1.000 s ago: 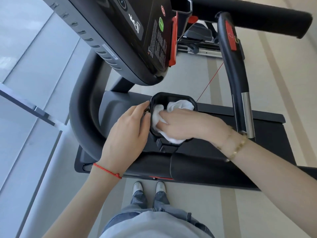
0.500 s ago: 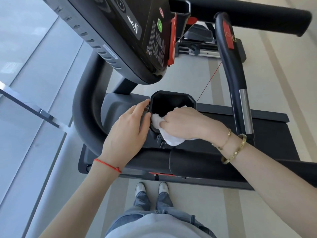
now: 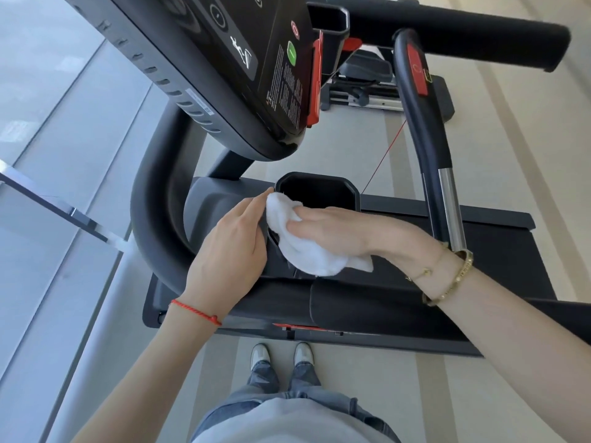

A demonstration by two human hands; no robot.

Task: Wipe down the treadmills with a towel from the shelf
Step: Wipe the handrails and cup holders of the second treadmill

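Note:
A white towel (image 3: 307, 254) lies over the near left rim of the treadmill's black cup holder (image 3: 348, 187), below the console (image 3: 224, 59). My right hand (image 3: 345, 231) presses the towel flat against that rim, fingers stretched out over it, and a corner of the cloth sticks out under the wrist. My left hand (image 3: 230, 251) rests open against the holder's left outer side, its index fingertip at the rim. The inside of the holder is dark.
A black handrail (image 3: 419, 123) with a silver grip sensor runs down on the right, and a thick curved upright (image 3: 150, 225) on the left. The treadmill deck (image 3: 499, 251) lies below. Another machine (image 3: 361, 81) stands behind. A glass wall (image 3: 48, 123) is at the left.
My right hand has pulled the towel out of the cup holder and slid it left onto the near left rim, its fingers flattening. My left hand has stayed on the holder's side.

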